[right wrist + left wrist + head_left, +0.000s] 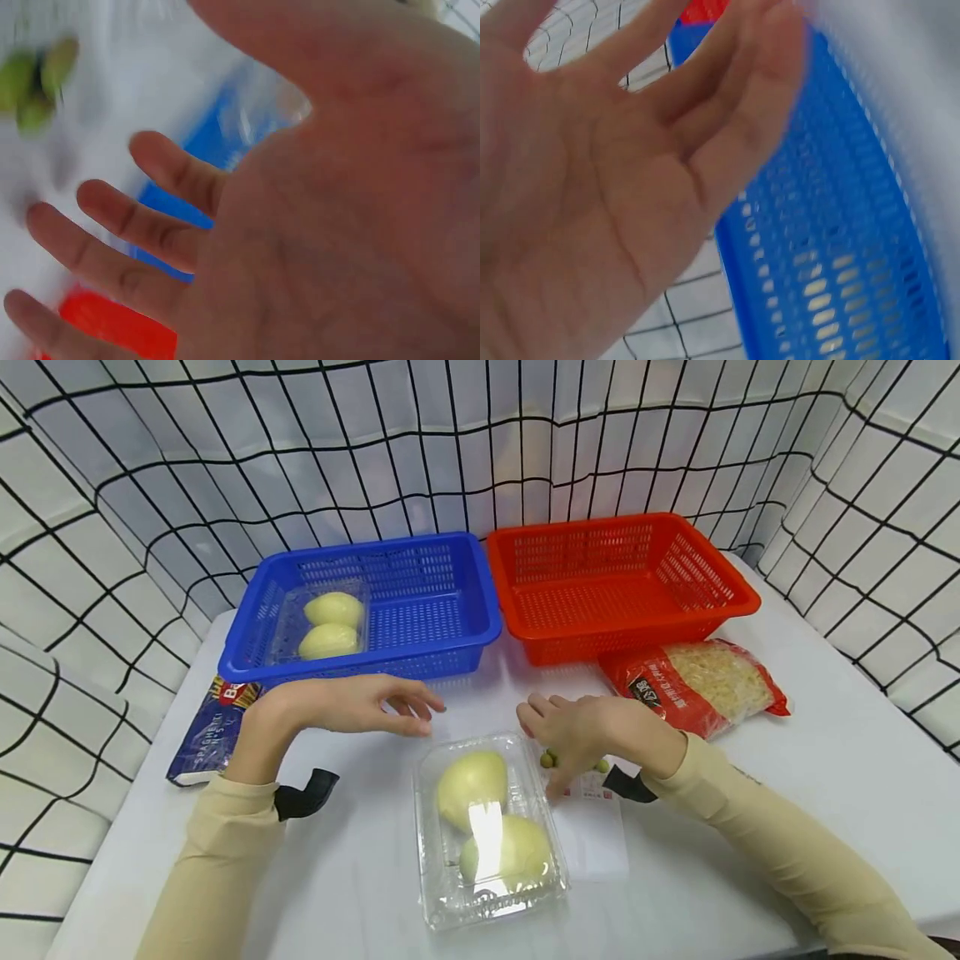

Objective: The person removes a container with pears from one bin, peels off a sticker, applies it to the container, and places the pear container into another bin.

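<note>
A clear plastic box (429, 868) holding two pale yellow-green fruits (471, 783) lies on the table in the head view, its lid reflecting light. Past its far left corner, my left hand (348, 706) hovers with loosely bent fingers and holds nothing. My right hand (581, 732) is at the box's far right side, over a white packet (596, 847) with small green round shapes; I cannot tell whether it touches either one. Its fingers look spread and its palm bare in the right wrist view, where the green shapes (34, 86) are blurred.
A blue basket (431, 664) with another clear box of two fruits (333, 610) stands at the back left, beside a red basket (585, 639). A blue spaghetti packet (206, 735) lies left; a red-and-clear pasta bag (693, 685) lies right. Black wire mesh (491, 422) surrounds the table.
</note>
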`<state>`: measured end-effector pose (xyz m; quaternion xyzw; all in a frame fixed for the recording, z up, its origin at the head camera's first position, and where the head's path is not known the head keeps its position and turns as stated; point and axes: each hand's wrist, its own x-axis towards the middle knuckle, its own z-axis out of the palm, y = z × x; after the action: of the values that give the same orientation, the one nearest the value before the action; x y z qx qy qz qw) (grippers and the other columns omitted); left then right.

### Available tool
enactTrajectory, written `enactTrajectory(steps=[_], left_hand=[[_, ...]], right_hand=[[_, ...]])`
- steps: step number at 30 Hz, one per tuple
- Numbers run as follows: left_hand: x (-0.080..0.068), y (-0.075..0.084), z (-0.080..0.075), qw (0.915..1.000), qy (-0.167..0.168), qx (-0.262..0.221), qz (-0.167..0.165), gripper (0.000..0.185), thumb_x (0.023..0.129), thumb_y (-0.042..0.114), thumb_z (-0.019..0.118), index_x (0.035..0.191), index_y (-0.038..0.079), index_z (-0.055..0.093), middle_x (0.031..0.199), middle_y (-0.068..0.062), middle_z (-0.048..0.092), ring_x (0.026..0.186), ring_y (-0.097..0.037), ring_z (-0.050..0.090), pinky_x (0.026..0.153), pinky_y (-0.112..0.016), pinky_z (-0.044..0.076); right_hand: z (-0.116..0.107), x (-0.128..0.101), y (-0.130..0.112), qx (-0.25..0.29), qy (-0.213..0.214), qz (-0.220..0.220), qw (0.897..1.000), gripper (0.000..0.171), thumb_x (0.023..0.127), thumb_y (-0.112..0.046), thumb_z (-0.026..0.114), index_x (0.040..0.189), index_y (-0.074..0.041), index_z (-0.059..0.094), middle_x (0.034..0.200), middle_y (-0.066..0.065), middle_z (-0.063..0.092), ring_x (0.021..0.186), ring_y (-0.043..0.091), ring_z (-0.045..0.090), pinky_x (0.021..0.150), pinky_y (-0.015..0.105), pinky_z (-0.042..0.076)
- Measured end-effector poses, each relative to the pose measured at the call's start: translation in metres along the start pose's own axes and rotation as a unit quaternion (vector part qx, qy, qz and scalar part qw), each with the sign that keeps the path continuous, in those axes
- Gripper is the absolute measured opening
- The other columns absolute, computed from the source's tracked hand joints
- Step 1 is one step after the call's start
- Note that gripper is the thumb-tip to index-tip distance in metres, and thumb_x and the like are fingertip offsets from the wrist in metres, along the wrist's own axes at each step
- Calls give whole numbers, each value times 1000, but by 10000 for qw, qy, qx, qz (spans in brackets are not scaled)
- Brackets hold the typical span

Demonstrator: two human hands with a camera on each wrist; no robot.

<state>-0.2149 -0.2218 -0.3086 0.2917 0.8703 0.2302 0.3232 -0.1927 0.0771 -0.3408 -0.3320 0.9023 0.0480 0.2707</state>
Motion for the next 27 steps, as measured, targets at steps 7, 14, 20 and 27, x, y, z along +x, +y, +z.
enactTrajectory(steps=[7, 14, 20, 27], left_hand=[[15, 4, 13, 9922, -1224, -64, -211, 62, 94, 51, 69, 146, 21, 55, 143, -7, 61, 132, -28, 59, 111, -52, 50], [21, -3, 18, 9877, -1540, -52, -264, 60, 91, 50, 73, 143, 23, 58, 148, -7, 60, 128, -26, 63, 112, -54, 49], [21, -4, 18, 9870, -1575, -149, -283, 60, 91, 51, 73, 142, 22, 59, 151, -10, 57, 132, -30, 61, 113, -55, 48], [21, -3, 19, 9883, -1485, -48, -331, 62, 91, 51, 73, 144, 21, 58, 149, -12, 58, 134, -31, 60, 114, -55, 47]], right_hand=[[8, 7, -16, -479, 56, 376, 9981, 92, 78, -47, 87, 141, -9, 32, 130, 9, 43, 122, 30, 48, 89, 45, 54], [13, 12, -18, -528, 32, 384, 9979, 91, 77, -46, 87, 140, -9, 33, 129, 9, 43, 121, 28, 46, 87, 42, 55], [11, 11, -16, -701, -73, 314, 9970, 88, 84, -47, 81, 147, -8, 33, 142, 11, 42, 132, 31, 46, 98, 47, 56], [1, 1, 2, -98, -219, -104, 9997, 15, 94, -27, 65, 104, -15, 62, 123, 5, 49, 107, 19, 49, 78, 32, 48]])
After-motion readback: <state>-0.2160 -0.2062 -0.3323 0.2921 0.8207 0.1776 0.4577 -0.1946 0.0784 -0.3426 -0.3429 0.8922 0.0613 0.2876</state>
